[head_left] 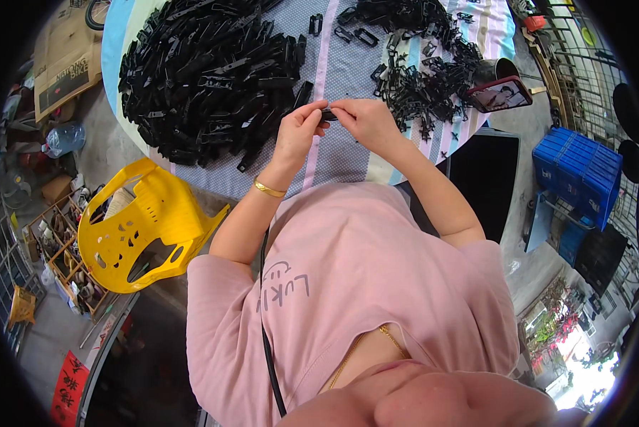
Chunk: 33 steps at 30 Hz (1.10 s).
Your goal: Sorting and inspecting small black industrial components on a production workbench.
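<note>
Black and small, the part point(328, 114) pinched above the worktop point(342, 77) could slip if the grip loosens, and be lost among the like-coloured pieces point(209, 82) heaped to its left. Left hand point(299, 132) and right hand point(367, 121) are both nearly closed, fingertips drawn together on the part, which they partly hide.

The place looked like a home, partly given over to handwork. A table point(341, 80) wore a striped pastel cloth and bore heaps of small black parts point(206, 78), with a phone point(501, 96) propped beside them. A yellow plastic chair point(181, 210), a wooden rack point(62, 250) of what looked like shoes and a red paper strip point(69, 391) seemed domestic. Metal grilles point(586, 43), a grey floor point(100, 124) and sunlit pink blossoms point(565, 327) suggested an entrance or covered yard.
</note>
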{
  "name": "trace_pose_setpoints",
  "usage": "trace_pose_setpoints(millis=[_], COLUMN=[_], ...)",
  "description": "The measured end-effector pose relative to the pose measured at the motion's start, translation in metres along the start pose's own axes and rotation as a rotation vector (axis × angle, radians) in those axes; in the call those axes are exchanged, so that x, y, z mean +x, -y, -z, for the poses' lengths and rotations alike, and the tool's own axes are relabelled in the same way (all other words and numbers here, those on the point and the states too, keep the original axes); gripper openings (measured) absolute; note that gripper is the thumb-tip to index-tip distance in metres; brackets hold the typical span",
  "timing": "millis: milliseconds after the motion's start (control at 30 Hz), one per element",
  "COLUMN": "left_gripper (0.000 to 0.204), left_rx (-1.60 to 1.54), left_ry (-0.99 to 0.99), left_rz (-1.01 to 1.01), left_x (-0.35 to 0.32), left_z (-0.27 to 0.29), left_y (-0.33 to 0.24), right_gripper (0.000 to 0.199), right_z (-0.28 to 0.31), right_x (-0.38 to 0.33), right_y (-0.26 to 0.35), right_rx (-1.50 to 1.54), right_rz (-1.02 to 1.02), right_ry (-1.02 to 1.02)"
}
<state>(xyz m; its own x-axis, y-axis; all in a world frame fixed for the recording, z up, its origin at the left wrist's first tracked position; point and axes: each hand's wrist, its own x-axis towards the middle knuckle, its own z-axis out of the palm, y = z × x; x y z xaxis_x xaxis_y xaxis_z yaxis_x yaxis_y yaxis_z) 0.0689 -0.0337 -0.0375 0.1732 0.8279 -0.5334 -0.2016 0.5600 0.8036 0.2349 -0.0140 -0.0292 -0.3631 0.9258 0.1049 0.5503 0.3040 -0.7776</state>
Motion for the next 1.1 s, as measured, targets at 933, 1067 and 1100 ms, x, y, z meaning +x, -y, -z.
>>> trace_pose_setpoints(millis=[933, 1067, 1100], left_gripper=[0.027, 0.029, 0.029], left_rx=[-0.232, -0.255, -0.262], left_ry=[-0.013, -0.080, -0.090], left_rz=[0.132, 0.070, 0.072], left_x=[0.001, 0.002, 0.002], left_z=[0.011, 0.013, 0.014], left_y=[0.004, 0.001, 0.002], right_gripper=[0.019, 0.020, 0.020], right_z=[0.027, 0.023, 0.022], right_x=[0.089, 0.071, 0.063], right_y=[-0.110, -0.083, -0.066], right_rx=[-0.767, -0.365, -0.361], right_rz=[0.053, 0.116, 0.119], right_ry=[-0.125, -0.352, -0.342])
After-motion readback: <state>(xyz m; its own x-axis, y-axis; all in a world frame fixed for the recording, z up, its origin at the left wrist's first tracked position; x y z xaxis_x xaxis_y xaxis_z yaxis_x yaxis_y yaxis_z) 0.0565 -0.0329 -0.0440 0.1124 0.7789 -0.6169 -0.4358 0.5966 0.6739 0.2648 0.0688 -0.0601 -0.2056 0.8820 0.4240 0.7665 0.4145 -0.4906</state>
